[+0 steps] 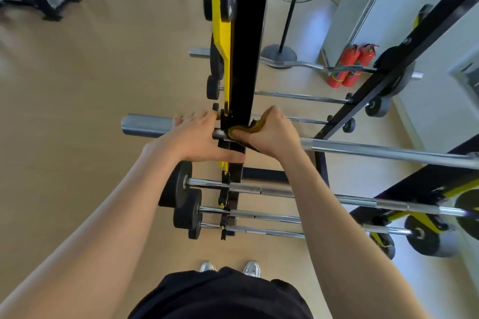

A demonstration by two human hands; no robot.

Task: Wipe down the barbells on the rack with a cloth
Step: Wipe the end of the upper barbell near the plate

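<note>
A long chrome barbell (375,150) lies across the black and yellow rack (246,59) at chest height. My right hand (269,132) grips a dark yellow cloth (255,125) wrapped round the bar just right of the rack's upright. Over the bar's thick left sleeve (145,125) rests my left hand (197,137), fingers curled round it and thumb stretched toward the upright. More barbells with small black plates (181,189) sit on lower pegs below my hands, and others lie on pegs beyond the bar.
A standing fan (280,52) and two red fire extinguishers (350,65) stand behind the rack, beside a white unit (363,8). The rack's second upright (388,80) slants at right. Tan floor spreads to the left. My shoes (230,268) are below.
</note>
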